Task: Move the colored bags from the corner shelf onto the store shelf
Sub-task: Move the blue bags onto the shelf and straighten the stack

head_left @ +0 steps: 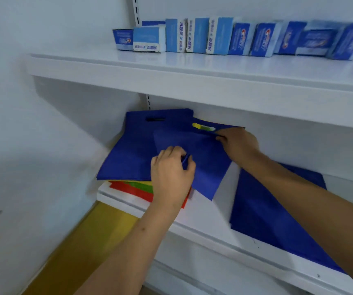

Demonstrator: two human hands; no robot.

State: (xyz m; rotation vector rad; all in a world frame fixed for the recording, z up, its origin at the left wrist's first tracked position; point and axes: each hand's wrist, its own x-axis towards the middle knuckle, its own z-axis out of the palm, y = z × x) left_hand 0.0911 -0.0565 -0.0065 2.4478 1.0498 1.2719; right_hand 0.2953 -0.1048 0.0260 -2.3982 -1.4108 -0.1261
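A stack of flat fabric bags lies in the left corner of the white shelf (194, 216). Its top layers are blue bags (128, 154); green (141, 186), yellow and red (133, 191) edges show beneath. The uppermost blue bag (205, 152) sits skewed to the right, with yellow and green showing through its handle slot. My left hand (171, 173) pinches a fold of this bag near its middle. My right hand (238, 143) grips its upper edge beside the handle slot. Another blue bag (271, 211) lies flat on the same shelf to the right, partly under my right forearm.
The shelf above (171, 71) carries a row of blue toothpaste boxes (235, 38) along its back. A white wall closes the left side. A yellow bag or sheet (90, 243) lies on the level below the shelf at lower left.
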